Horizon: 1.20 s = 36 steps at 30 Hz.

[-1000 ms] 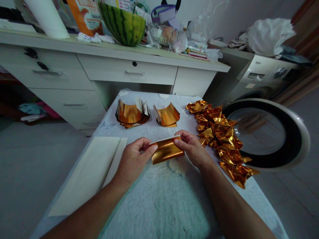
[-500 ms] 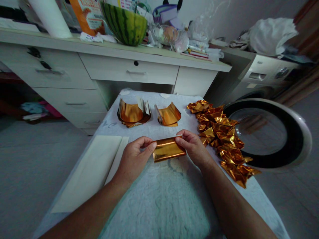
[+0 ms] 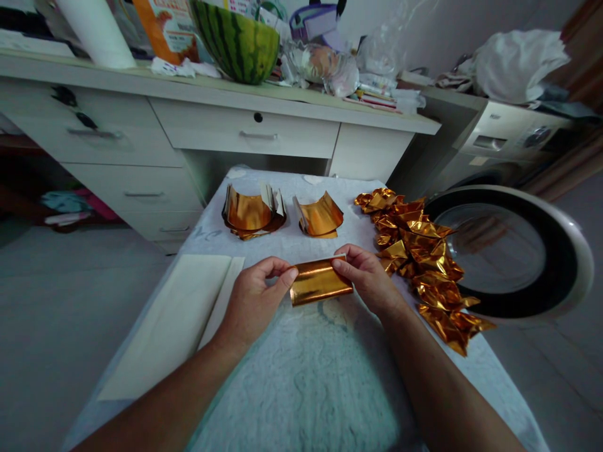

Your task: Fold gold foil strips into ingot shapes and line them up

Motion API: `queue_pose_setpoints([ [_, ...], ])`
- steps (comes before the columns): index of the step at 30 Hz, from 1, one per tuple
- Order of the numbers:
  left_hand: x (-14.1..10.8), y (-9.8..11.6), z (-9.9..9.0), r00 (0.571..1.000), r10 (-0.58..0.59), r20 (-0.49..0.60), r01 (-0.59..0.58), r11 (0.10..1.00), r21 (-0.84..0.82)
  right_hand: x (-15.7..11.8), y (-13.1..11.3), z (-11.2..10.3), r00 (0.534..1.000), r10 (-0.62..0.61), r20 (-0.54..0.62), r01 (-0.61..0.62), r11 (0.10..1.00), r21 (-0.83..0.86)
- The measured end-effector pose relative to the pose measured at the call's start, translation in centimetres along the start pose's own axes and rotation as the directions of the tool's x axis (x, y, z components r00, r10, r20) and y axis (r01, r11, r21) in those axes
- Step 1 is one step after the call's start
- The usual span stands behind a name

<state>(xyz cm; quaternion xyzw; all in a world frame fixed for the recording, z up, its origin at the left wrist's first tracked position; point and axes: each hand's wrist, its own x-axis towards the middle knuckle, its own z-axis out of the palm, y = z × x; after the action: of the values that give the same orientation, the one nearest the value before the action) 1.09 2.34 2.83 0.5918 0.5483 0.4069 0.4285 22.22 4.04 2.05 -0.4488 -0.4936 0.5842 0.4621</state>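
A shiny gold foil paper (image 3: 321,282), curled along its length, is held between both hands above the cloth-covered table. My left hand (image 3: 257,295) pinches its left end between thumb and fingers. At the upper right corner, my right hand (image 3: 367,276) grips it the same way. Beyond the hands stand a thicker curved stack of gold foil sheets (image 3: 247,212) and a smaller curved stack (image 3: 321,215). To the right lies a heap of folded gold foil pieces (image 3: 417,245), near my right hand.
White paper sheets (image 3: 169,314) lie on the table's left side. The table (image 3: 301,383) has a pale patterned cover. Behind it is a white drawer cabinet (image 3: 240,132) bearing half a watermelon (image 3: 238,44). A washing machine door (image 3: 565,276) hangs open at right.
Both hands keep their hold on the gold foil paper in nearly the same place. The whole view has shifted very slightly.
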Motion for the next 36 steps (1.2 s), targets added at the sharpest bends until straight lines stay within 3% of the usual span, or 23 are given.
queue_pose_setpoints([
  [30,0.1,-0.5,-0.1,1.0,0.024,0.009,-0.025,0.996,0.085,0.0,0.3,-0.1,0.999,0.031,0.017,-0.03,0.999,-0.027],
  [33,0.3,-0.6,-0.2,0.998,0.06,0.009,-0.061,0.982,0.179,0.2,0.8,0.0,0.999,0.03,0.019,-0.028,0.993,-0.111],
  [36,0.5,-0.8,-0.2,0.986,0.164,0.03,-0.163,0.919,0.36,0.4,1.2,0.4,0.999,-0.04,-0.036,0.026,0.941,-0.338],
])
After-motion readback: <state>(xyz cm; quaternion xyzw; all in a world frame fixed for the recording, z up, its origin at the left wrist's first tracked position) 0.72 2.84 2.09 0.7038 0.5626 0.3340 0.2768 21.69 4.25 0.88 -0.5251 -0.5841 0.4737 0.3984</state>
